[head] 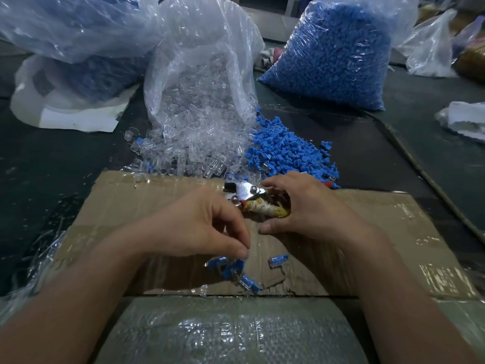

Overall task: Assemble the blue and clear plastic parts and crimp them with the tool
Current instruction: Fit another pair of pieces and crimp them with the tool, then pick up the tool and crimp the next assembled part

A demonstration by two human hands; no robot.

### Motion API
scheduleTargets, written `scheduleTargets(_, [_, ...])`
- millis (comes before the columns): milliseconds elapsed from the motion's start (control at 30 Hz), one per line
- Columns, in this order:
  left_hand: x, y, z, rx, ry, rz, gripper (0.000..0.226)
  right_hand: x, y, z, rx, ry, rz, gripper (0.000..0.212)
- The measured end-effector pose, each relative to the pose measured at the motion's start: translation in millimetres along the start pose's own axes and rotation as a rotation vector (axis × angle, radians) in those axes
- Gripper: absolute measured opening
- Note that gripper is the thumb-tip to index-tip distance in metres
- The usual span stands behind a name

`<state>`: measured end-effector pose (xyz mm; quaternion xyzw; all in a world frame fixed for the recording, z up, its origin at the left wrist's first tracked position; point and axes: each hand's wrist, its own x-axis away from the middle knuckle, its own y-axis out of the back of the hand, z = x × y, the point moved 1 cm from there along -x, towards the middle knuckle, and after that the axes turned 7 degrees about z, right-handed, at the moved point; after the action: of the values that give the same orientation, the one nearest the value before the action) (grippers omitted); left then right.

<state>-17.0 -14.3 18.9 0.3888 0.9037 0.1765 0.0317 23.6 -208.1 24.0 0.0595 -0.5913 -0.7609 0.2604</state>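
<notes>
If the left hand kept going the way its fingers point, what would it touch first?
Probably the heap of blue-and-clear pieces on the cardboard just below the fingertips of the left hand, though the gap is hard to judge.

My bench (pixel 52 158) is dark, and a flattened, taped cardboard sheet (pixel 367 222) lies on it in front of me. Past its far edge an open bag (pixel 199 82) spills clear parts (pixel 183 153) onto the bench, with a loose heap of blue parts (pixel 286 151) just beside them. Farther back sits a full bag of blue parts (pixel 333 56) — a cord (pixel 420 169) runs along the right.
</notes>
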Motion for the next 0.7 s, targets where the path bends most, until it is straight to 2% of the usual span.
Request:
scheduleTargets(67, [1, 0, -3, 0.046, -0.036, -0.017, 0.015, 0, 1, 0, -0.004, 0.005, 0.014, 0.094])
scheduleTargets(133, [3, 2, -6, 0.115, -0.059, -0.139, 0.016, 0, 2, 2, -0.009, 0.009, 0.026, 0.103])
scheduleTargets(233, [1, 10, -5, 0.119, -0.004, -0.51, 0.002, 1, 3, 3, -0.034, 0.013, 0.012, 0.096])
scheduleTargets(300, [0, 17, 3, -0.062, 0.08, -0.828, 0.012, 1, 4, 3, -0.052, 0.015, -0.01, 0.081])
scheduleTargets(367, [-2, 23, 10, -0.251, 0.167, -0.988, 0.018, 1, 4, 1, -0.045, 0.022, -0.036, 0.071])
scheduleTargets(433, [-4, 28, 17, -0.395, 0.226, -0.992, 0.031, 2, 6, 0, -0.054, 0.022, -0.107, 0.06])
scheduleTargets(500, [-7, 30, 24, -0.511, 0.285, -0.908, 0.038, 2, 9, -4, -0.092, -0.006, -0.208, 0.047])
scheduleTargets(600, [-11, 29, 30, -0.609, 0.367, -0.801, 0.034, 2, 14, -12, -0.162, -0.083, -0.365, 0.027])
scheduleTargets(700, [-11, 30, 32, -0.655, 0.358, -0.796, 0.026, 2, 17, -22, -0.25, -0.174, -0.5, 0.011])
